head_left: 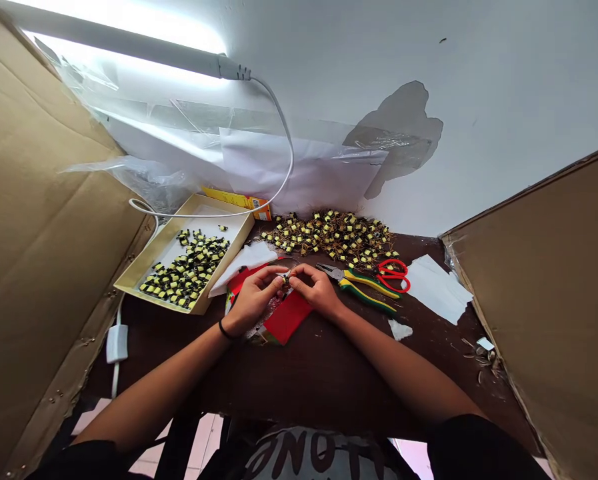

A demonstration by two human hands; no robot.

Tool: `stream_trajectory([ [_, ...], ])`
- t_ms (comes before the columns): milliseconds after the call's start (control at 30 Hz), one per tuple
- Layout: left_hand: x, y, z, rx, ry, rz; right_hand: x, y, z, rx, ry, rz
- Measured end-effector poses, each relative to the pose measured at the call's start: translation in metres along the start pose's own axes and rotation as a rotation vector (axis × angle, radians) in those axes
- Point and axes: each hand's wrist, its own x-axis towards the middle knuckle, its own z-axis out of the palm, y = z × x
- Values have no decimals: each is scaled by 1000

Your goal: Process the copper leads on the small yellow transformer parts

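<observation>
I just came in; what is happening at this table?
Someone sits at a dark table, holding a small yellow-and-black piece between the left hand and the right hand, above some red material. Many similar pieces lie in a shallow box on the left, and a heap of wired pieces is at the back. Pliers and red-handled scissors lie to the right.

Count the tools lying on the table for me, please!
2: pliers with green-and-yellow handles, just right of the right hand, and red-handled scissors beside them. Others may be hidden.
</observation>
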Motion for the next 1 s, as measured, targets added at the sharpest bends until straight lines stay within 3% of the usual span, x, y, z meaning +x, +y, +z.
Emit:
stream_trajectory([
  [567,4,-5,-2,-2,-45,45,1,-3,2,30,-66,74],
  [767,2,-1,2,-7,-3,40,0,-5,6,-105,-15,15],
  [1000,2,1,1,10,-16,52,-3,-6,4,-8,-112,41],
])
